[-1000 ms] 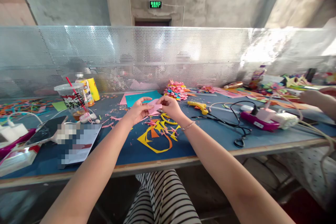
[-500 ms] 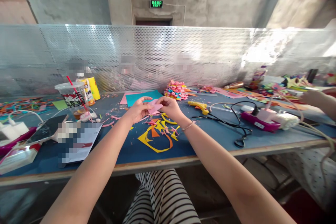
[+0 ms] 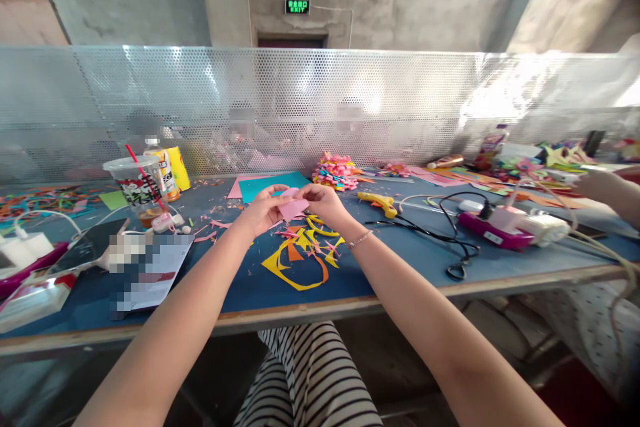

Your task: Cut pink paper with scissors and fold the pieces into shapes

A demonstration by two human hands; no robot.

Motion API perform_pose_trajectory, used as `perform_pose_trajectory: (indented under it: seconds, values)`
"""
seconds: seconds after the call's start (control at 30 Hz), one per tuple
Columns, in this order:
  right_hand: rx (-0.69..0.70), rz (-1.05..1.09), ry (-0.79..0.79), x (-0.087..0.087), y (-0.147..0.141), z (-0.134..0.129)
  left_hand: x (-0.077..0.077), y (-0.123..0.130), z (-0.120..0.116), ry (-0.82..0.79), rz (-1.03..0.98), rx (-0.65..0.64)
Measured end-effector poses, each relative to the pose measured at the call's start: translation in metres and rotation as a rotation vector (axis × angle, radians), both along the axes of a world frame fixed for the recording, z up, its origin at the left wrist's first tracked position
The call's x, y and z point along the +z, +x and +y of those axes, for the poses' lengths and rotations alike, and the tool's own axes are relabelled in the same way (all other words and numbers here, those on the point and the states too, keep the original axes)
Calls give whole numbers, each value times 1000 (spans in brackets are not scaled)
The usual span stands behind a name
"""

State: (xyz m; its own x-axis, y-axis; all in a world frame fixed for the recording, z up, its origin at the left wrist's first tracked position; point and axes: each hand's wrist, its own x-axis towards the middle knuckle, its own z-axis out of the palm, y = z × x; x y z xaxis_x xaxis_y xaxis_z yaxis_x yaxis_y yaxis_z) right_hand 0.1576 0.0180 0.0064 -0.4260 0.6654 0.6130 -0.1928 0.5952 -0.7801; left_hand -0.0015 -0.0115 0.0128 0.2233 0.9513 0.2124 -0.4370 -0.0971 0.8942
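Between my two hands is a small piece of pink paper (image 3: 293, 209), raised over the table. My left hand (image 3: 268, 208) pinches its left side, and my right hand (image 3: 323, 204) grips its right side with the fingers closed. Below the hands lie yellow and orange paper scraps (image 3: 300, 260), some curved, mixed with pink bits. Just beyond my left hand are a blue paper sheet (image 3: 250, 188) and a pink sheet under it. A ball of layered pink, yellow and blue paper pieces (image 3: 336, 172) sits behind my right hand.
A yellow glue gun (image 3: 379, 204) lies to the right, near black cables and a purple power strip (image 3: 493, 232). To the left stand a plastic cup (image 3: 140, 187) with a red straw and a phone (image 3: 157, 273). Another person's hand (image 3: 595, 181) is at far right.
The pink paper has turned between my fingers, with more of its face now showing. Both hands stay nearly in place.
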Motion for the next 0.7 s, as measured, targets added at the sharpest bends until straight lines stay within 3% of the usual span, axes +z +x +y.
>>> perform_pose_trajectory:
  seconds: [0.23, 0.7]
  values:
    - [25, 20, -42, 2, 1, -4, 0, 0, -2, -10, -16, -66]
    - [83, 20, -37, 4, 0, -8, 0, 2, -1, 15, -19, -5]
